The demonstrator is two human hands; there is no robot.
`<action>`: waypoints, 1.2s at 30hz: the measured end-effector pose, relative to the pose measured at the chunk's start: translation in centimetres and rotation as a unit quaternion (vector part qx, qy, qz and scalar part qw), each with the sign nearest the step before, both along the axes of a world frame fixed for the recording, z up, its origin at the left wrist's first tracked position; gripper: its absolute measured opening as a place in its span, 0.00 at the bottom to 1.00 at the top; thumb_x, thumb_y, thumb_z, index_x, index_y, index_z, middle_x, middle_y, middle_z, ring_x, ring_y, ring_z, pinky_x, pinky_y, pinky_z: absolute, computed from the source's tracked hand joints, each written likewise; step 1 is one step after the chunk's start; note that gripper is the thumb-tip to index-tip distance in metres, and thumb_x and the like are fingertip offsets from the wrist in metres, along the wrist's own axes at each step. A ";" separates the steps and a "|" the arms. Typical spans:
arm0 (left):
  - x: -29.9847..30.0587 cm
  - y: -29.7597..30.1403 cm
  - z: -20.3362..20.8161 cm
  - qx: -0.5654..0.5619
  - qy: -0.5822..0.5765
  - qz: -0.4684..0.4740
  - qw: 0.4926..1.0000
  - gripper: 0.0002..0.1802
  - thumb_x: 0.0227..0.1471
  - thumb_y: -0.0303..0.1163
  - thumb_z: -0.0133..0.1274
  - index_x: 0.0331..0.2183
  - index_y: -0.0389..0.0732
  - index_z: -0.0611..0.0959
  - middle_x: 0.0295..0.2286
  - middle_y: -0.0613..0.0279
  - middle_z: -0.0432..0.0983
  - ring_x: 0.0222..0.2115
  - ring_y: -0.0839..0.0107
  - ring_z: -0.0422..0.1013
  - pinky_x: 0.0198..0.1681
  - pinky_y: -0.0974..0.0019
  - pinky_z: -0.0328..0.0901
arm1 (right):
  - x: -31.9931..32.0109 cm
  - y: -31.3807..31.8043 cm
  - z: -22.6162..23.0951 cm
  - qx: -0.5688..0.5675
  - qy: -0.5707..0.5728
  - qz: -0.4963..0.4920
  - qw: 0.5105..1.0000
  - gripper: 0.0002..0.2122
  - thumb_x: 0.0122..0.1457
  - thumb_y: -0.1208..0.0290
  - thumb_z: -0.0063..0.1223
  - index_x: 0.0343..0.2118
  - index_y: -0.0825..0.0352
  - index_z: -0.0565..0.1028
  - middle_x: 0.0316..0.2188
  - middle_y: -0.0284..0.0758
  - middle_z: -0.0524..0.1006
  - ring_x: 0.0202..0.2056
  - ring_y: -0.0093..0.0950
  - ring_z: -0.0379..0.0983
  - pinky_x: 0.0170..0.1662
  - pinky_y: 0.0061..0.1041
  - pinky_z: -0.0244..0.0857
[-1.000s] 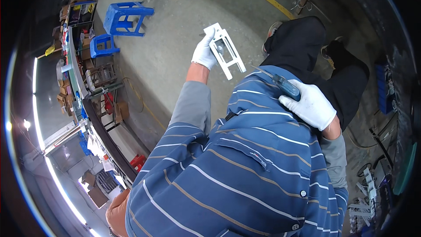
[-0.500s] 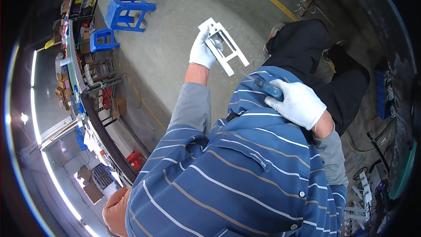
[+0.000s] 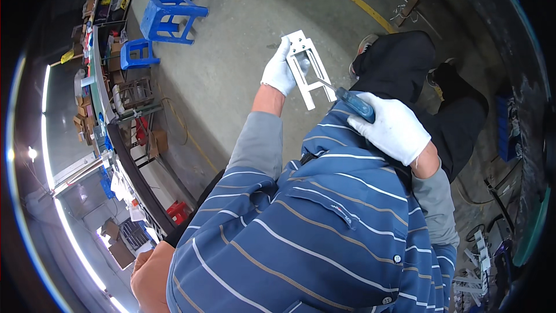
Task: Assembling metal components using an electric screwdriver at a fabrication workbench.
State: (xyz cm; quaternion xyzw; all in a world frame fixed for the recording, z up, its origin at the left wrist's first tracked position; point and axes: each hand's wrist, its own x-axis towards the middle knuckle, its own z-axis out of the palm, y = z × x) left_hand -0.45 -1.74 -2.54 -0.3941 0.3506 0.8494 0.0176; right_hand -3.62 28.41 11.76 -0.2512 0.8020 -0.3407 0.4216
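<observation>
Two holds, left grip (image 3: 280,73) on frame (image 3: 315,86) edge, right grip (image 3: 397,130) round screwdriver (image 3: 355,104), floor (image 3: 243,29) beyond

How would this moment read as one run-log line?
left hand: holds white open frame | right hand: holds blue-handled screwdriver, angled toward frame | contact: cannot tell

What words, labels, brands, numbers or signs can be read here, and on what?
None can be read.
Blue striped fabric shirt: small marking on the pocket flap, too small and blurred to read.
White slotted rectangular frame in the left hand: none visible.
Translucent blue-handled screwdriver in the right hand: none visible.
</observation>
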 end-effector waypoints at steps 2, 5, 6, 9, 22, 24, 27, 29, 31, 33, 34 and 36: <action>0.0 0.1 0.1 -0.003 0.001 -0.018 1.000 0.23 0.63 0.46 0.57 0.48 0.36 0.81 0.41 0.51 0.82 0.39 0.63 0.79 0.42 0.56 0.76 | -0.4 -0.6 0.1 0.011 -0.001 -0.004 1.000 0.17 0.63 0.62 0.58 0.51 0.67 0.78 0.36 0.39 0.85 0.32 0.37 0.81 0.43 0.30 0.73; 0.3 0.2 0.0 -0.016 -0.005 -0.008 1.000 0.22 0.64 0.45 0.56 0.49 0.36 0.81 0.41 0.50 0.82 0.39 0.62 0.79 0.42 0.56 0.76 | -0.7 -0.7 -0.7 0.011 0.021 -0.011 1.000 0.17 0.63 0.62 0.58 0.51 0.67 0.78 0.36 0.39 0.85 0.32 0.38 0.82 0.43 0.30 0.73; 0.5 0.2 -0.2 -0.023 -0.008 -0.003 1.000 0.22 0.64 0.45 0.56 0.49 0.36 0.81 0.42 0.50 0.82 0.39 0.61 0.80 0.43 0.56 0.76 | -0.8 -0.7 -1.1 0.011 0.032 -0.016 0.999 0.17 0.63 0.62 0.58 0.51 0.67 0.78 0.36 0.40 0.85 0.33 0.38 0.82 0.43 0.30 0.73; 0.8 0.0 -0.9 -0.036 -0.014 -0.004 0.999 0.22 0.64 0.44 0.55 0.49 0.35 0.81 0.42 0.50 0.82 0.39 0.61 0.80 0.43 0.56 0.77 | -0.5 -0.6 -1.8 0.005 0.050 -0.020 0.999 0.16 0.64 0.62 0.56 0.49 0.67 0.79 0.35 0.39 0.84 0.32 0.38 0.82 0.42 0.30 0.73; 2.0 0.1 -1.2 -0.079 -0.042 -0.062 0.994 0.21 0.64 0.42 0.55 0.50 0.35 0.81 0.40 0.51 0.83 0.37 0.62 0.82 0.40 0.63 0.77 | -2.2 -2.6 -2.2 0.025 0.051 0.012 0.998 0.18 0.63 0.60 0.57 0.48 0.69 0.79 0.36 0.41 0.84 0.34 0.38 0.82 0.44 0.30 0.73; 2.0 0.2 -1.0 -0.091 -0.052 -0.054 0.993 0.21 0.64 0.42 0.55 0.49 0.35 0.81 0.40 0.52 0.83 0.37 0.63 0.81 0.39 0.64 0.77 | -2.1 -2.5 -2.6 0.031 0.052 0.018 0.998 0.17 0.64 0.59 0.56 0.48 0.69 0.78 0.35 0.41 0.84 0.34 0.38 0.82 0.43 0.30 0.73; 2.0 0.5 -1.0 -0.125 -0.083 -0.037 0.988 0.19 0.64 0.40 0.56 0.48 0.35 0.82 0.38 0.53 0.83 0.35 0.64 0.81 0.37 0.64 0.76 | -2.0 -2.1 -3.4 0.050 0.056 0.029 0.997 0.17 0.64 0.59 0.55 0.46 0.69 0.78 0.34 0.41 0.84 0.32 0.38 0.81 0.42 0.30 0.73; 2.2 0.6 -1.4 -0.115 -0.091 -0.026 0.989 0.19 0.63 0.40 0.56 0.47 0.34 0.82 0.37 0.53 0.83 0.33 0.65 0.80 0.35 0.64 0.76 | -1.5 -2.3 -3.5 0.056 0.063 0.031 0.996 0.17 0.64 0.60 0.55 0.46 0.69 0.78 0.33 0.41 0.83 0.32 0.38 0.81 0.42 0.30 0.73; 2.3 0.6 -2.0 -0.098 -0.105 -0.004 0.990 0.18 0.62 0.39 0.58 0.46 0.33 0.82 0.35 0.52 0.82 0.29 0.65 0.79 0.32 0.65 0.75 | -0.9 -2.5 -3.5 0.066 0.082 0.032 0.994 0.16 0.64 0.60 0.54 0.45 0.69 0.78 0.32 0.41 0.83 0.31 0.38 0.81 0.41 0.30 0.74; 2.4 0.7 -2.6 -0.088 -0.113 0.008 0.990 0.18 0.62 0.38 0.59 0.45 0.33 0.82 0.34 0.52 0.82 0.28 0.65 0.78 0.30 0.65 0.74 | -0.7 -2.6 -3.6 0.071 0.090 0.034 0.993 0.16 0.65 0.60 0.53 0.44 0.69 0.78 0.32 0.41 0.83 0.30 0.38 0.81 0.41 0.31 0.74; 2.4 0.7 -2.8 -0.085 -0.116 0.004 0.990 0.17 0.62 0.38 0.58 0.44 0.33 0.82 0.34 0.53 0.82 0.28 0.66 0.78 0.31 0.65 0.74 | -0.6 -2.6 -3.6 0.075 0.093 0.039 0.992 0.15 0.65 0.60 0.53 0.44 0.69 0.78 0.32 0.41 0.83 0.30 0.39 0.80 0.41 0.31 0.74; 2.4 0.8 -3.1 -0.079 -0.122 -0.003 0.989 0.15 0.62 0.37 0.56 0.44 0.35 0.82 0.34 0.55 0.83 0.29 0.67 0.78 0.32 0.66 0.73 | -0.5 -2.7 -3.6 0.084 0.100 0.048 0.990 0.15 0.65 0.60 0.52 0.43 0.68 0.78 0.32 0.41 0.83 0.30 0.39 0.80 0.41 0.32 0.74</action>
